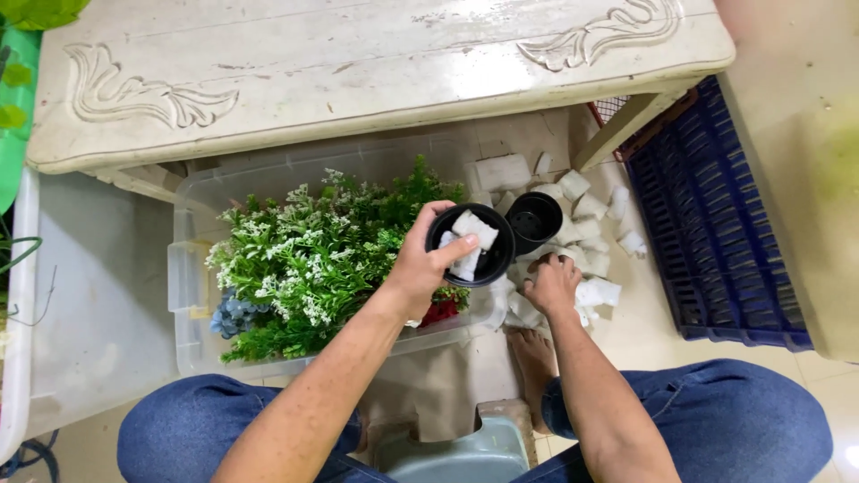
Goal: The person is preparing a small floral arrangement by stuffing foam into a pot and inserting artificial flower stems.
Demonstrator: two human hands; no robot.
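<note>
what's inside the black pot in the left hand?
The black pot, gripped at its rim by the left hand, holds two white foam pieces, one angled over the other. The pot's bottom is mostly covered by them; whether anything lies beneath cannot be seen.

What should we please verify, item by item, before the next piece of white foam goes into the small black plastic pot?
1. Left hand grips the small black plastic pot by its rim: ok.
2. Pot holds white foam pieces with room beside them: ok.
3. Right hand rests on the white foam chunk pile on the floor: ok.
4. Chunk pinched in the right fingers: cannot tell.
5. Second empty black pot upright: ok.
</note>
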